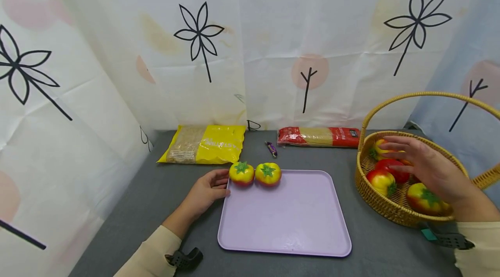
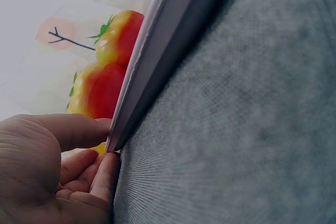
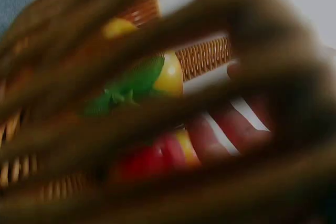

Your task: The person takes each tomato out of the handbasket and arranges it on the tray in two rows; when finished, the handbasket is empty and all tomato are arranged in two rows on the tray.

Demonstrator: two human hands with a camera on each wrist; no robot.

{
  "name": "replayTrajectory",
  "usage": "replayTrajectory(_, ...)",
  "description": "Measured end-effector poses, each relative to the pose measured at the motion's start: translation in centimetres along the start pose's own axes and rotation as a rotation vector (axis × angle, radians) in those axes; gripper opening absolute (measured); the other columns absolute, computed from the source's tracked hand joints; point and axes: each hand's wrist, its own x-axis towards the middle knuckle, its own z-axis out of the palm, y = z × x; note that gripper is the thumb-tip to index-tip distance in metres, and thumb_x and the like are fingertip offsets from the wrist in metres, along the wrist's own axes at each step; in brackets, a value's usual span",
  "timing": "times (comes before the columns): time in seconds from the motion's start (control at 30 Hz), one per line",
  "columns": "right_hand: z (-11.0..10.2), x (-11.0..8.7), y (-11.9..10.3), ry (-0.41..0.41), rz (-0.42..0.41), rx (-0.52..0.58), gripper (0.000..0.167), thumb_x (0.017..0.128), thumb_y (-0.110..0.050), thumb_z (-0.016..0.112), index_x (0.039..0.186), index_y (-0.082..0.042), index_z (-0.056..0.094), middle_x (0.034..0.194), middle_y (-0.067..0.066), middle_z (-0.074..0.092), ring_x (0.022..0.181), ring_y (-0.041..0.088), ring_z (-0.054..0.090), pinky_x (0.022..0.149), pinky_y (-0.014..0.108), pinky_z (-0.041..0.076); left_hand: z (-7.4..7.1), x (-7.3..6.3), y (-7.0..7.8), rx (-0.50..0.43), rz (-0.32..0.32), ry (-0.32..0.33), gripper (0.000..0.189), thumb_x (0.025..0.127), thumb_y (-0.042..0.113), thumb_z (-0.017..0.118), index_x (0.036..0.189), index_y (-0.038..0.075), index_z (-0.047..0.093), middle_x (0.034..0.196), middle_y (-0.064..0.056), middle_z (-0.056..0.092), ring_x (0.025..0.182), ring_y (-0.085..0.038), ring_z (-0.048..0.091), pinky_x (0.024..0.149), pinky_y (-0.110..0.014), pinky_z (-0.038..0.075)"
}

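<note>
A lilac tray (image 1: 285,216) lies on the dark table. Two yellow-and-red, tomato-like fruits (image 1: 267,174) with green leafy tops sit side by side at its far left corner. My left hand (image 1: 211,188) holds the tray's left edge near that corner; in the left wrist view its thumb and fingertips (image 2: 107,163) meet the rim. Over the wicker basket (image 1: 369,192) is my right hand (image 1: 433,168), fingers extended and apart, no fruit in its grasp. Several fruits are in the basket, among them a red one (image 1: 392,170) and a yellow-and-red one (image 1: 423,199). Wicker strands blur much of the right wrist view.
A yellow packet (image 1: 220,144) and a red noodle packet (image 1: 312,136) lie along the back of the table, with a small purple wrapped candy (image 1: 271,149) between them. The basket's tall handle (image 1: 422,93) arches over it. A patterned curtain (image 1: 265,51) hangs behind.
</note>
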Motion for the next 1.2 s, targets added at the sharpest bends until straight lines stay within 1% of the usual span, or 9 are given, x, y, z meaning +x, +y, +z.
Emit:
replayTrajectory(0.17,-1.0,-0.2,0.4,-0.106,0.154,-0.066,0.052,0.12,-0.029,0.019,0.157,-0.031,0.055,0.151,-0.013,0.058,0.129,0.012,0.06,0.091,0.033,0.058,0.0,-0.1,0.1,0.006,-0.003,0.0,0.065,0.091,-0.003,0.084,0.151,-0.002,0.058,0.141,-0.017,0.065,0.13,-0.033,0.063,0.108,-0.044,0.054)
replayTrajectory(0.27,-1.2,-0.2,0.6,-0.167,0.247,-0.097,0.05,0.12,-0.029,0.019,0.152,-0.036,0.057,0.148,-0.017,0.059,0.128,0.01,0.06,0.091,0.036,0.058,0.0,-0.1,0.1,0.008,-0.004,0.0,0.065,0.091,-0.003,0.084,0.151,-0.002,0.058,0.142,-0.017,0.065,0.13,-0.033,0.063,0.109,-0.044,0.054)
replayTrajectory(0.37,-1.2,-0.2,0.6,-0.199,0.321,-0.143,0.046,0.121,-0.027,0.025,0.152,-0.03,0.059,0.147,-0.018,0.058,0.127,0.005,0.058,0.091,0.04,0.056,0.0,-0.2,0.2,0.006,-0.003,0.0,0.066,0.091,-0.004,0.084,0.151,-0.002,0.058,0.142,-0.017,0.065,0.13,-0.034,0.063,0.109,-0.044,0.053)
replayTrajectory(0.47,-0.8,-0.2,0.4,-0.208,0.37,-0.193,0.042,0.12,-0.024,0.035,0.156,-0.016,0.057,0.15,-0.008,0.057,0.122,0.004,0.058,0.088,0.041,0.057,0.0,-0.2,0.2,0.004,-0.005,-0.001,0.066,0.091,-0.004,0.084,0.151,-0.002,0.058,0.142,-0.017,0.065,0.131,-0.034,0.063,0.108,-0.044,0.054)
replayTrajectory(0.57,-0.4,-0.4,0.2,-0.217,0.363,-0.246,0.043,0.117,-0.021,0.045,0.157,-0.005,0.052,0.154,0.013,0.053,0.12,0.01,0.059,0.088,0.039,0.059,-0.1,-0.2,0.2,0.007,-0.005,-0.001,0.066,0.091,-0.004,0.084,0.151,-0.002,0.058,0.142,-0.017,0.065,0.131,-0.034,0.063,0.108,-0.043,0.054)
replayTrajectory(0.67,-0.1,-0.5,0.2,-0.224,0.359,-0.303,0.046,0.114,-0.02,0.055,0.156,-0.004,0.052,0.155,0.023,0.05,0.122,0.015,0.056,0.089,0.039,0.057,0.0,-0.2,0.2,0.005,-0.004,-0.003,0.066,0.091,-0.004,0.084,0.151,-0.002,0.058,0.143,-0.017,0.064,0.131,-0.034,0.063,0.108,-0.043,0.053)
replayTrajectory(0.87,-0.1,-0.6,0.3,-0.237,0.334,-0.349,0.046,0.107,-0.015,0.07,0.151,-0.005,0.059,0.145,0.017,0.058,0.118,0.02,0.054,0.089,0.033,0.054,-0.1,-0.2,0.2,0.002,-0.003,-0.006,0.066,0.091,-0.004,0.084,0.151,-0.003,0.058,0.143,-0.017,0.065,0.131,-0.034,0.063,0.108,-0.043,0.054)
replayTrajectory(1.03,-0.4,-0.6,0.2,-0.252,0.294,-0.292,0.046,0.105,-0.008,0.071,0.149,-0.006,0.059,0.136,0.015,0.063,0.111,0.017,0.062,0.088,0.027,0.056,-0.1,-0.3,0.3,0.005,-0.01,-0.007,0.066,0.091,-0.004,0.084,0.152,-0.002,0.058,0.143,-0.017,0.064,0.131,-0.034,0.063,0.108,-0.042,0.054)
replayTrajectory(1.2,-0.6,-0.6,0.1,-0.264,0.34,-0.248,0.052,0.105,-0.009,0.072,0.153,-0.003,0.052,0.136,0.021,0.057,0.108,0.022,0.063,0.086,0.031,0.059,-0.1,-0.3,0.3,0.008,-0.013,-0.007,0.066,0.091,-0.004,0.084,0.152,-0.002,0.058,0.143,-0.017,0.064,0.131,-0.034,0.063,0.108,-0.043,0.054)
